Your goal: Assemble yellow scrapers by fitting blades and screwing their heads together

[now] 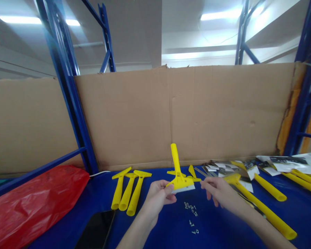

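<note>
My left hand [160,193] pinches a yellow scraper [180,180] by the left end of its wide head. The handle points up and away from me, and a pale flat blade [184,189] shows along the near edge. To the right of that head is my right hand [217,192], thumb and fingertips drawn together; whatever they may hold is too small to make out. Below and between the hands, several small screws and nuts [191,208] lie scattered on the blue tabletop [171,231]. Behind the scraper lie other yellow pieces [191,170], partly hidden.
Three yellow scraper handles [121,192] lie at left, near a black phone [95,230] and a red plastic bag [41,207]. On the right are long yellow handles [272,216], a dark-handled tool [250,202] and printed packages [287,163]. Cardboard [186,114] stands behind, between blue rack posts [74,114].
</note>
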A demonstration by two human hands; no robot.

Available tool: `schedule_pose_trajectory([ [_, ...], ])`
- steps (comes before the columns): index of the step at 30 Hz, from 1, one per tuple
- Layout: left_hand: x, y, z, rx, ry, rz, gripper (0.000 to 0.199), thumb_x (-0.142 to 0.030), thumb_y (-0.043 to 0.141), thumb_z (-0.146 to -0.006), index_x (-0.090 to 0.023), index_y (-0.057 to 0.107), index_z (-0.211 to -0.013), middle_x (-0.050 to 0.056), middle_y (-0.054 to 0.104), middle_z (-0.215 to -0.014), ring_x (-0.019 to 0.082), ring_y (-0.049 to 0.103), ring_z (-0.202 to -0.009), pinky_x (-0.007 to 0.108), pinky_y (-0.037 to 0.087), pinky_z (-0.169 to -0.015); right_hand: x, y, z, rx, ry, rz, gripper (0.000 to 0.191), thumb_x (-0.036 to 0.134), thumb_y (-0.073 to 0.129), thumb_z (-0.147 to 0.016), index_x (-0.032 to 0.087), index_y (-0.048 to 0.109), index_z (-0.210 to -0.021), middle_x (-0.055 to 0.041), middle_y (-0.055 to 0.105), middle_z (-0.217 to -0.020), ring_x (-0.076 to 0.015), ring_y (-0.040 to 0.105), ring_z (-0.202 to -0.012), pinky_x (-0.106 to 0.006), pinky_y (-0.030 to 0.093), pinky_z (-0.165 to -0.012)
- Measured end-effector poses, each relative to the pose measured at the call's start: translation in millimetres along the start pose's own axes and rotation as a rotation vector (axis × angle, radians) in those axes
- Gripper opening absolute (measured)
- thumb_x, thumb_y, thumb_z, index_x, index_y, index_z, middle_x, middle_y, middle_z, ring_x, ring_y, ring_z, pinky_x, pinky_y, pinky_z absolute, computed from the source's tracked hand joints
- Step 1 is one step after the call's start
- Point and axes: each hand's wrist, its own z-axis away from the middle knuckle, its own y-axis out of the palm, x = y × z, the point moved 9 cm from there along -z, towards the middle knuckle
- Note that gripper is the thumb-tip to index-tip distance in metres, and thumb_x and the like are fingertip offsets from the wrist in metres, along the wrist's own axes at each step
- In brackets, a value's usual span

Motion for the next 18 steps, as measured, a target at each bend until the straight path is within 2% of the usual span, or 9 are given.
schedule_pose_trajectory([
  [3, 6, -2.6, -1, 0.003, -0.034, 0.036, 0.006, -0.015, 0.063, -0.078, -0.01, 0.06, -0.075, 0.003, 0.062, -0.064, 0.008, 0.054, -0.052, 0.033, 0.057, -0.067, -2, 22, 14, 0.186, -0.089, 0.231, 0.016, 0.028, 0.061, -0.076, 0.017, 0.061, -0.065, 0.0046, 0.053, -0.047, -0.0067, 0.042, -0.037, -0.016, 0.029, -0.034],
  [5, 8, -2.4, -1, 0.009, -0.037, 0.07, 0.007, -0.013, 0.058, -0.082, -0.011, 0.058, -0.075, 0.002, 0.06, -0.064, 0.007, 0.053, -0.052, 0.033, 0.058, -0.067, -2, 44, 28, 0.327, -0.139, 0.317, 0.01, 0.023, 0.061, -0.075, 0.017, 0.065, -0.069, 0.0047, 0.052, -0.049, -0.0069, 0.042, -0.042, -0.016, 0.029, -0.039],
  [7, 9, -0.7, -2, 0.024, -0.039, 0.101, 0.009, -0.011, 0.054, -0.083, -0.011, 0.057, -0.075, 0.002, 0.059, -0.065, 0.007, 0.052, -0.053, 0.033, 0.058, -0.067, -1, 60, 37, 0.406, -0.182, 0.372, 0.006, 0.02, 0.061, -0.073, 0.017, 0.067, -0.073, 0.0044, 0.054, -0.053, -0.0073, 0.044, -0.046, -0.016, 0.031, -0.043],
  [11, 7, 4.0, 0, 0.063, -0.048, 0.131, 0.009, -0.009, 0.052, -0.085, -0.011, 0.056, -0.076, 0.002, 0.058, -0.066, 0.006, 0.05, -0.054, 0.033, 0.058, -0.069, 1, 73, 42, 0.425, -0.228, 0.455, 0.008, 0.018, 0.061, -0.072, 0.019, 0.067, -0.077, 0.0036, 0.056, -0.057, -0.0089, 0.048, -0.051, -0.017, 0.033, -0.048],
  [18, 7, 7.9, 4, 0.095, -0.064, 0.146, 0.008, -0.009, 0.051, -0.086, -0.011, 0.054, -0.079, 0.002, 0.058, -0.068, 0.006, 0.051, -0.056, 0.034, 0.058, -0.072, 1, 66, 35, 0.37, -0.255, 0.493, 0.011, 0.016, 0.055, -0.075, 0.018, 0.065, -0.074, 0.0017, 0.058, -0.058, -0.0109, 0.051, -0.053, -0.019, 0.035, -0.05],
])
